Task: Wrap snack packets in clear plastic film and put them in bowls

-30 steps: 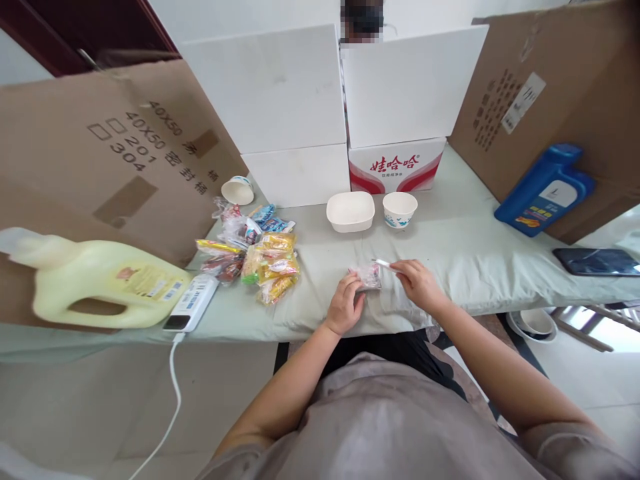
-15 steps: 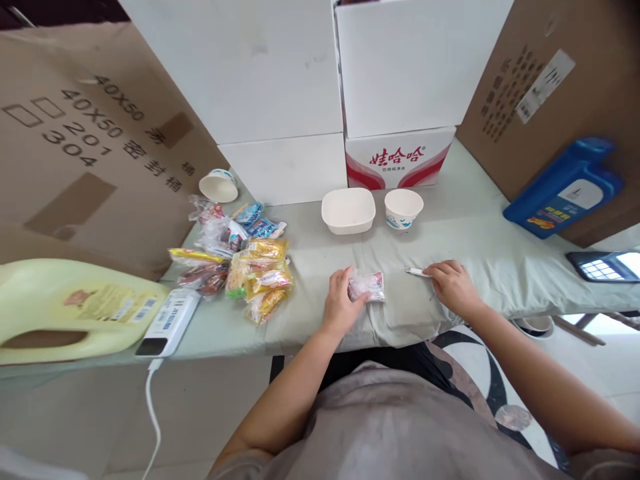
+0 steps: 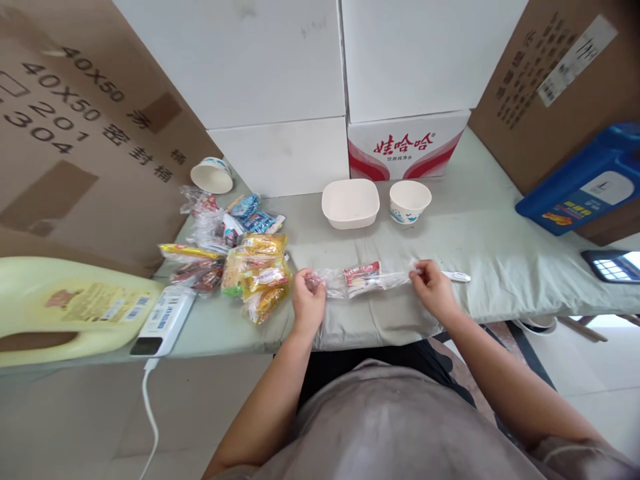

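A clear plastic snack packet with a red label [image 3: 362, 275] is stretched flat on the grey-green cloth-covered worktop [image 3: 490, 247], just in front of the white square bowl [image 3: 351, 203]. The left hand [image 3: 309, 300] pinches its left end, the right hand [image 3: 433, 287] its right end.

Two bare hands spread apart, both pinched shut

The left hand [image 3: 309, 300] sits at nine o'clock of the right hand [image 3: 432, 291], well apart from it, fingers curled into a tight pinch; the right is closed likewise, and both bare forearms run back toward six o'clock, elbows bent.
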`<state>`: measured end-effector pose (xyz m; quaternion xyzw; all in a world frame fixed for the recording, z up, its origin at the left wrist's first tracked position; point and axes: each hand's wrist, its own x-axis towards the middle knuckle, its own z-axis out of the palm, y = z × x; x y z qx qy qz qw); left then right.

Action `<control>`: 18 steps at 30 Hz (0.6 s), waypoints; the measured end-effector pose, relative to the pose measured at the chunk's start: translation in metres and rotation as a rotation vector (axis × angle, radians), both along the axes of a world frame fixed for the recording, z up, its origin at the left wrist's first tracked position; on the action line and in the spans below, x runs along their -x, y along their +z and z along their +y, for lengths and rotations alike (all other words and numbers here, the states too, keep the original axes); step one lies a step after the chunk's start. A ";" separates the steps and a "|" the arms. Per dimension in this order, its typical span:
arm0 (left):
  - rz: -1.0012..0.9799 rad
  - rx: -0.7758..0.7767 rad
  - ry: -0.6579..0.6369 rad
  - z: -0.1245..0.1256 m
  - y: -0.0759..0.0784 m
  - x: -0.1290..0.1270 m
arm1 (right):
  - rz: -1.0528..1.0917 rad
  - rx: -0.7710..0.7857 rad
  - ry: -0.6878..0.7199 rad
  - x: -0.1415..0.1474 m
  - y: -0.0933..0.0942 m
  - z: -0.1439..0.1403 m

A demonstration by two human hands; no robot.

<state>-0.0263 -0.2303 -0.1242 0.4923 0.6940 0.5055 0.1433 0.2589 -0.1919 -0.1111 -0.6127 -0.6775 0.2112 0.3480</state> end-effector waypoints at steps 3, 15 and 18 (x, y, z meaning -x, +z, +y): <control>0.383 -0.175 -0.041 -0.006 0.016 -0.002 | -0.084 -0.196 -0.042 -0.011 0.012 -0.006; 0.876 -0.053 -0.717 -0.036 0.034 -0.032 | -0.612 0.060 0.711 0.015 0.041 -0.027; 0.754 -0.007 -0.808 -0.052 0.033 -0.029 | -0.631 0.149 0.754 0.006 0.038 -0.042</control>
